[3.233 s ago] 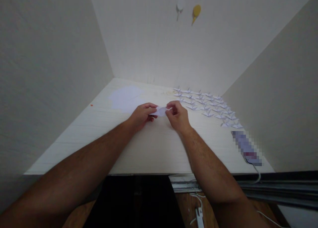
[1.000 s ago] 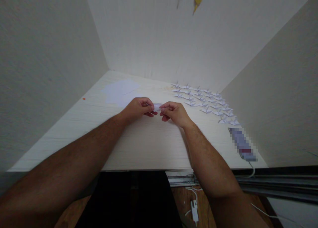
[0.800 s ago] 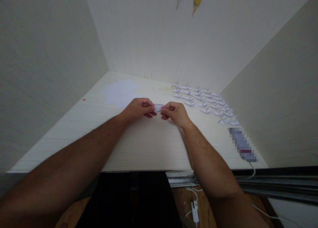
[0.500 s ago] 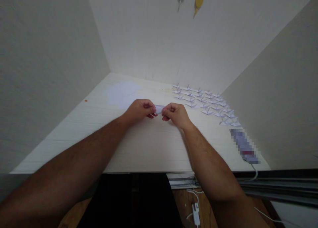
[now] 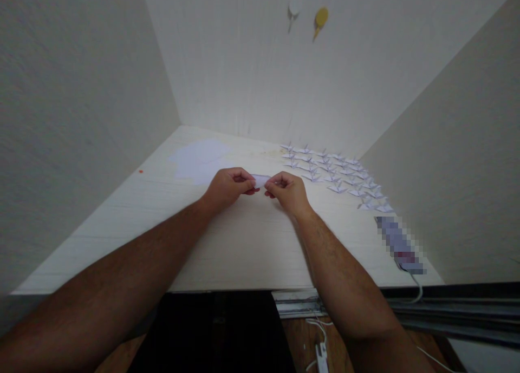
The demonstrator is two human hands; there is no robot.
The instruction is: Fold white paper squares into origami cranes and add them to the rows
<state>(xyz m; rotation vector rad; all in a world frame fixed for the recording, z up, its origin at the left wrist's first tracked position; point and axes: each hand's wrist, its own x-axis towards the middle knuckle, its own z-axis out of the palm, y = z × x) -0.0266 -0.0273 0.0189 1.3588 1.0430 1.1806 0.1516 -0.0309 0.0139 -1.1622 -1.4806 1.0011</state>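
A small folded piece of pale paper [image 5: 260,180] is pinched between both hands over the middle of the light wooden desk [image 5: 244,237]. My left hand [image 5: 228,188] grips its left end with curled fingers. My right hand [image 5: 287,191] grips its right end the same way. Most of the paper is hidden by my fingertips. Several finished paper cranes [image 5: 337,172] stand in rows on the desk to the right of my right hand.
Loose pale paper sheets [image 5: 199,159] lie at the back left of the desk. A blurred flat device [image 5: 400,243] with a cable lies near the right front corner. Two hooks, white [image 5: 293,7] and yellow [image 5: 320,18], hang on the back wall. Walls enclose the desk on three sides.
Both hands have drawn closer together on the paper, which now shows narrower than 3 seconds ago. The view has shifted slightly; the cranes and sheets lie as before.
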